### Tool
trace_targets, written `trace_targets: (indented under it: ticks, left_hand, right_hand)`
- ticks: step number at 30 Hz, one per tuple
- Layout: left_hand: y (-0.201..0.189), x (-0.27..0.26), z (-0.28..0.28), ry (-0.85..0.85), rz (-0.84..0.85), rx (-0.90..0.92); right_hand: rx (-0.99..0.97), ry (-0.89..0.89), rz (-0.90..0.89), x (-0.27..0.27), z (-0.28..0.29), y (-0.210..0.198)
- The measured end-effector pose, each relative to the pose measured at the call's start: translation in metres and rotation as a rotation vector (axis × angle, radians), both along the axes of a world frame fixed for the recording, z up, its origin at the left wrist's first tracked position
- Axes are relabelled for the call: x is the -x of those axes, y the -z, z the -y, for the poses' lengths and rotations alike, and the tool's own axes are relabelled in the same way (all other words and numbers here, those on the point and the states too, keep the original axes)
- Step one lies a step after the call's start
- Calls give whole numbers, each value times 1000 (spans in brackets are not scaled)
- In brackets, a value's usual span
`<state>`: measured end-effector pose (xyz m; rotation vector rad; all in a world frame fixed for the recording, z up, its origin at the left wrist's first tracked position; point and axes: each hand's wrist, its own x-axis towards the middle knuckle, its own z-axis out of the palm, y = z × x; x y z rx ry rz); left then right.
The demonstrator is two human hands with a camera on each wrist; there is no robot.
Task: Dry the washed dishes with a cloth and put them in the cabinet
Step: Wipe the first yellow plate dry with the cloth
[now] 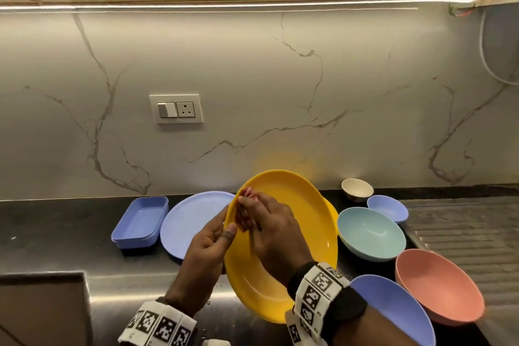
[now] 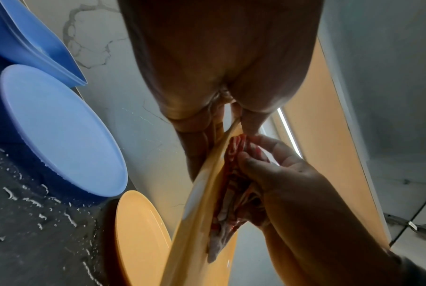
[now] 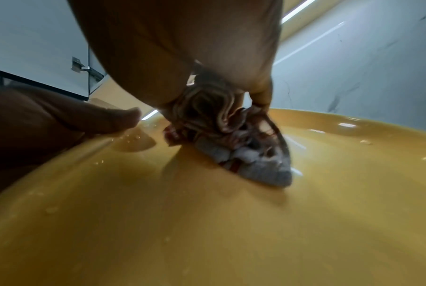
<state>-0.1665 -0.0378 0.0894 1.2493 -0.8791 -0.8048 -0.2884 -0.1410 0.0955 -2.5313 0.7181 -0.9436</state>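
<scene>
Three plates [image 1: 295, 222], five bowls [image 1: 370, 233], one tray [image 1: 140, 219]

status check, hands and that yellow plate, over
Left hand grips yellow plate by its rim, tilted up. Right hand presses bunched cloth on its face. Droplets remain. Nothing in the way.

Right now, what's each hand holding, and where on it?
Left hand grips the yellow plate at its left rim, thumb on the inner face. Right hand holds a bunched cloth, pressed onto the plate's inside.
</scene>
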Motion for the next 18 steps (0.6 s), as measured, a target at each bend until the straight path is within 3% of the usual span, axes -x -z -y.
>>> trace_targets:
  ticks: [2,4,9,18]
  left_hand:
    - [-2,-5,0,-4,-16,17]
    - [-4,-7,0,-14,-37,20]
    - [-1,-4,-1,3,-51,-23]
    - [3,-12,-6,73,-165,-18]
  right_hand:
    - [-83,-89,154,4,8,-4]
    - [-170,-24,284,9,21,-11]
    - [-214,210,241,11,48,-17]
    - [-21,-192,27,6,-18,-2]
